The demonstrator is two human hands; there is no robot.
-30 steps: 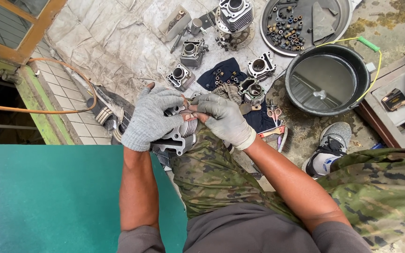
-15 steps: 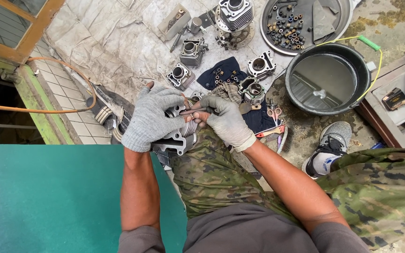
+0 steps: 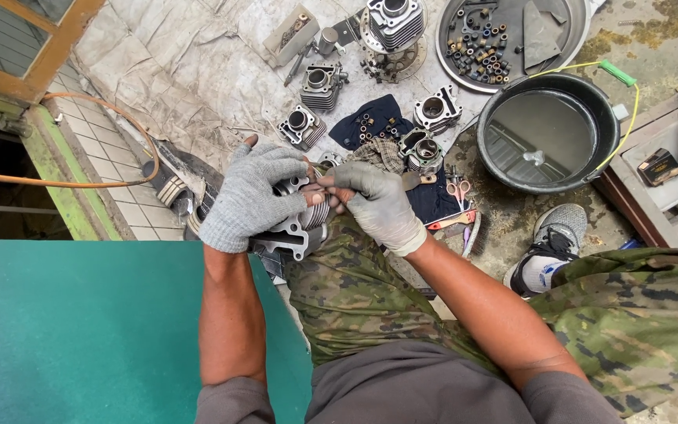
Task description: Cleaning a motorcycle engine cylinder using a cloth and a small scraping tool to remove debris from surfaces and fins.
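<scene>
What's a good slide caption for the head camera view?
Gloved left hand and right hand grip a finned engine cylinder above scattered parts.

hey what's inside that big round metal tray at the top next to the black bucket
The metal tray holds a scatter of small rings and nuts on its left side and a folded grey cloth across the middle. Whatever lies under the cloth is hidden.
</scene>
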